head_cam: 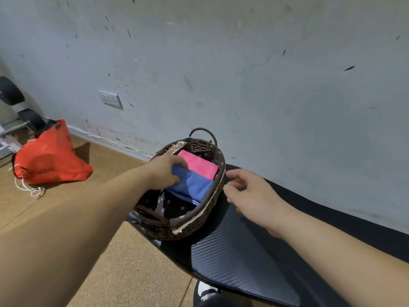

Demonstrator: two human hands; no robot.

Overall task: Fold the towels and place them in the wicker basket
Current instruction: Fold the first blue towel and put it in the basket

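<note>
Head view: the folded blue towel [192, 185] is gripped at its left end by the left hand [163, 171], with fingers and thumb curled round the fabric. It lies inside the wicker basket [190, 229], touching the near side of a folded pink towel [199, 166]. The right hand [247, 191] is seen loose and empty just beside the basket's right rim, over the black mat [232, 258]. The towel is judged light, soft and limp, likely to unfold if lifted by one corner, so a pinch across the whole folded stack is advised.
</note>
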